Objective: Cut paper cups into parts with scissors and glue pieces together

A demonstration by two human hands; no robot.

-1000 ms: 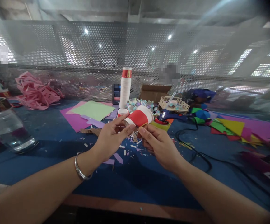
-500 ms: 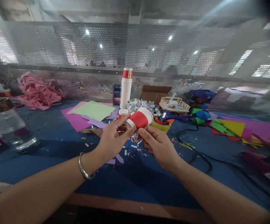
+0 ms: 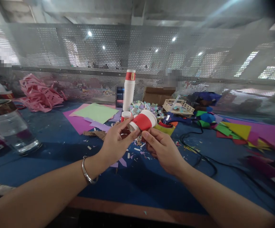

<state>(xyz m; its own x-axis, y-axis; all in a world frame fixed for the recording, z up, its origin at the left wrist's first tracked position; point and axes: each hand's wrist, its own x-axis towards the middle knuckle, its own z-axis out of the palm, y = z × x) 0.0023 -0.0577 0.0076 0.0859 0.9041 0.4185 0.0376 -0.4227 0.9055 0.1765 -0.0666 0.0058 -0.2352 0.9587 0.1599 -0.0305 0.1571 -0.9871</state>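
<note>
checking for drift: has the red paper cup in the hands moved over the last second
No, barely. The red paper cup keeps its place just right of and below the tall cup stack, lying tilted between the left hand and right hand; the slight shift matches the camera's.

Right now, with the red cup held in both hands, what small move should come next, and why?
Probably turn the red paper cup a little between the fingers. It lies on its side above the paper scraps, the left hand pinches its base end, and the right hand supports it from below.
</note>
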